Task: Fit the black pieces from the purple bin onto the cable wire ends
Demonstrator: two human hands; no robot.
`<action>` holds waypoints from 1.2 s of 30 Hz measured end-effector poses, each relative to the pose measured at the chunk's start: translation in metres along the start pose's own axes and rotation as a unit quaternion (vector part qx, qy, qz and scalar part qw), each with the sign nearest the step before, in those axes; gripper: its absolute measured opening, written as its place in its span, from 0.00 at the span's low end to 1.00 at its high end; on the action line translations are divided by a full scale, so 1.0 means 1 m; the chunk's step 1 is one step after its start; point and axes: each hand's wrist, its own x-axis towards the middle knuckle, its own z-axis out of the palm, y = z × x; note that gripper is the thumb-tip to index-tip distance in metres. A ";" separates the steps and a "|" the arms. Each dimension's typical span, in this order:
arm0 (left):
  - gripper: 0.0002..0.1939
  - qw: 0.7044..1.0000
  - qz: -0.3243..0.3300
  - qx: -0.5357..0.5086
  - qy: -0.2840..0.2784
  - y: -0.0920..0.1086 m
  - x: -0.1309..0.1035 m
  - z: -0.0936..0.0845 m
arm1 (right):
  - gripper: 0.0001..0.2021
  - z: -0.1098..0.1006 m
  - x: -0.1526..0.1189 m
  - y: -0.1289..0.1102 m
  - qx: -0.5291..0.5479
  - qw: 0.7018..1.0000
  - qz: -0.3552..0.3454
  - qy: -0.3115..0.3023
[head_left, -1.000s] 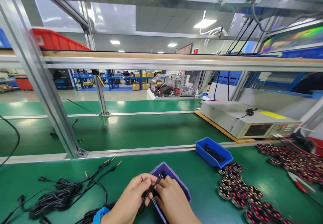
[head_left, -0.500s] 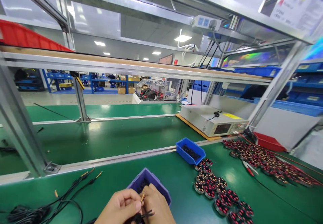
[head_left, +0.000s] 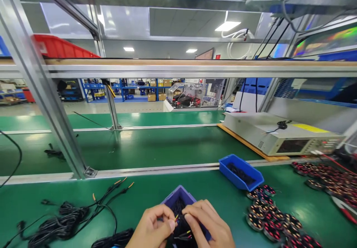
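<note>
My left hand (head_left: 156,226) is closed in a pinch on a thin cable (head_left: 176,218) whose stripped-back end shows yellow and red wires. Close beside it, my right hand (head_left: 210,222) has thumb and forefinger pressed together on a small dark piece, too small to name. Both hands are over a purple bin (head_left: 180,190) that holds many small black parts. More wire ends (head_left: 182,237) with light tips show below, between the hands. A coiled black cable (head_left: 114,238) lies by my left wrist.
Black cables (head_left: 60,222) lie in a heap on the left of the green bench. To the right are a blue bin (head_left: 241,171) of black parts, rows of round copper-wound motor parts (head_left: 267,212) and a grey bench instrument (head_left: 279,129). A metal post (head_left: 52,91) stands at left.
The view has turned left and levelled, so the bench things appear further right. My hands have come slightly apart, and the right hand's thumb and forefinger now show in a pinch.
</note>
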 end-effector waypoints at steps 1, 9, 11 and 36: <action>0.29 1.000 -0.001 0.000 0.002 -0.001 0.000 0.000 | 0.08 -0.001 -0.001 -0.001 -0.003 1.000 -0.002 -0.003; 0.29 1.000 -0.010 -0.001 0.001 -0.001 -0.001 0.001 | 0.09 -0.001 0.002 -0.004 -0.017 0.999 -0.031 0.002; 0.29 1.000 -0.012 0.000 0.000 0.000 0.000 0.001 | 0.09 -0.001 0.002 -0.004 -0.020 0.999 -0.033 -0.005; 0.29 1.000 -0.011 -0.002 0.002 0.005 -0.003 0.002 | 0.10 -0.007 0.003 -0.001 -0.021 0.999 -0.021 -0.042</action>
